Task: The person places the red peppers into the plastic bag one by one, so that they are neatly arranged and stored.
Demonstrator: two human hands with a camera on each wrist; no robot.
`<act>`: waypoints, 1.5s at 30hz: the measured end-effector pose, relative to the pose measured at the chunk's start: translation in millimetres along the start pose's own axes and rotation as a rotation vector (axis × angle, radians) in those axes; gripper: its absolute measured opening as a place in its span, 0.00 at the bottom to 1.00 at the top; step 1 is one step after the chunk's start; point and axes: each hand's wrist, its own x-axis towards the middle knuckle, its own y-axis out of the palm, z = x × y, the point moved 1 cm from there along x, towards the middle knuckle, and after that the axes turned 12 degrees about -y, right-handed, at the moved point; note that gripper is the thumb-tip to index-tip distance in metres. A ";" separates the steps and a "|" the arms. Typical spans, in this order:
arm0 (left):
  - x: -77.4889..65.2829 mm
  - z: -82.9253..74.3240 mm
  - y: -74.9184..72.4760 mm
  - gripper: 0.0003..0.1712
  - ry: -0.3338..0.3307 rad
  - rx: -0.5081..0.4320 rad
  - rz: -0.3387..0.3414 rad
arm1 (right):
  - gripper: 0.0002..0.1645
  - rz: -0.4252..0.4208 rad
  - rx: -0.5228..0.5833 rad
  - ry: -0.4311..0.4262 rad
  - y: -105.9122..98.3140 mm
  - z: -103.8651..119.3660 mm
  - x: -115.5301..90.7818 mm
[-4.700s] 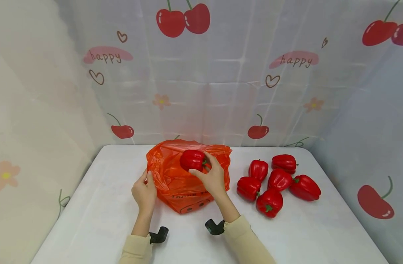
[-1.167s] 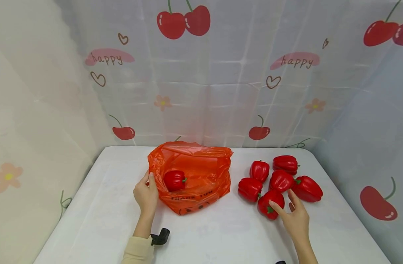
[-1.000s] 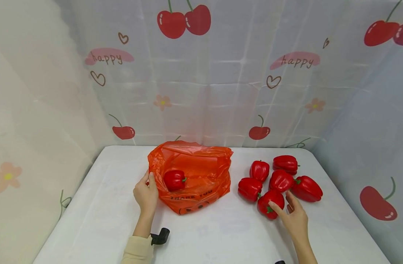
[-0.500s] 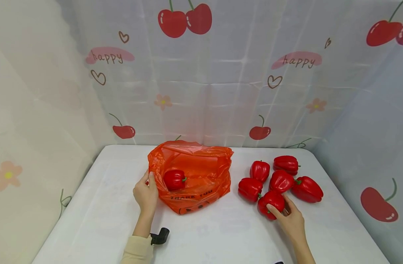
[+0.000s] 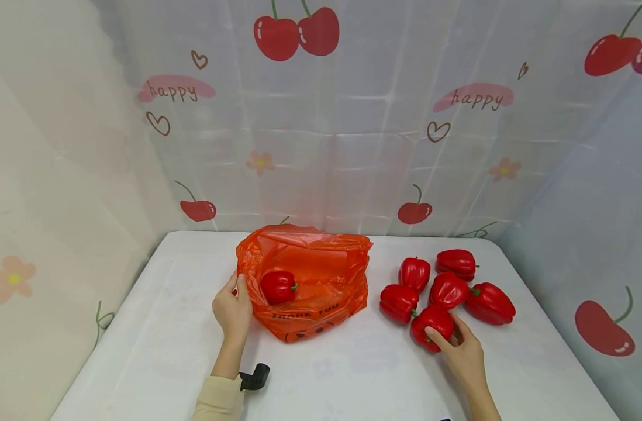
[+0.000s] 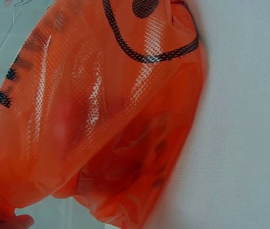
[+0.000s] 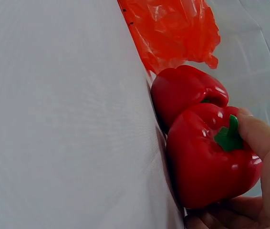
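An orange plastic bag [image 5: 321,263] lies on the table with its mouth spread wide, one red bell pepper [image 5: 278,287] inside. My left hand [image 5: 233,307] pinches the bag's left edge between thumb and fingers; in the left wrist view only a bit of the fingers [image 6: 18,222] shows at the corner. On the right, my right hand [image 5: 464,354] grips the nearest red bell pepper [image 7: 206,162], thumb beside its green stem and fingers around its far side and underneath. That pepper sits on the table, close against another bell pepper [image 7: 182,93].
Several more red bell peppers crowd around the gripped one, among them one at the back [image 5: 455,264] and one at the right [image 5: 490,304]. The white table [image 5: 331,380] meets a printed curtain [image 5: 331,164] behind and at the sides.
Earlier my right hand held a pepper over the bag; that pepper now lies inside it. The right hand moved right to the pile and closed around the nearest pepper. My left hand stayed at the bag.
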 end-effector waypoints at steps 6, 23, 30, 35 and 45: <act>0.5 0.3 -0.4 0.19 -0.006 0.000 0.003 | 0.62 -0.017 0.016 0.018 2.7 -0.5 -0.3; 2.5 2.0 -0.2 0.19 -0.025 -0.003 0.011 | 0.59 -0.072 0.071 0.008 2.9 2.1 -2.2; 3.0 1.7 -0.5 0.19 -0.022 -0.012 0.008 | 0.57 -0.078 0.038 -0.052 -2.2 15.3 -6.9; 3.2 1.0 -0.1 0.19 -0.023 -0.018 0.009 | 0.52 -0.120 0.003 -0.144 -5.1 29.9 -9.7; 3.6 1.4 0.1 0.18 -0.037 -0.019 0.015 | 0.49 -0.182 0.064 -0.303 -8.0 67.4 -2.4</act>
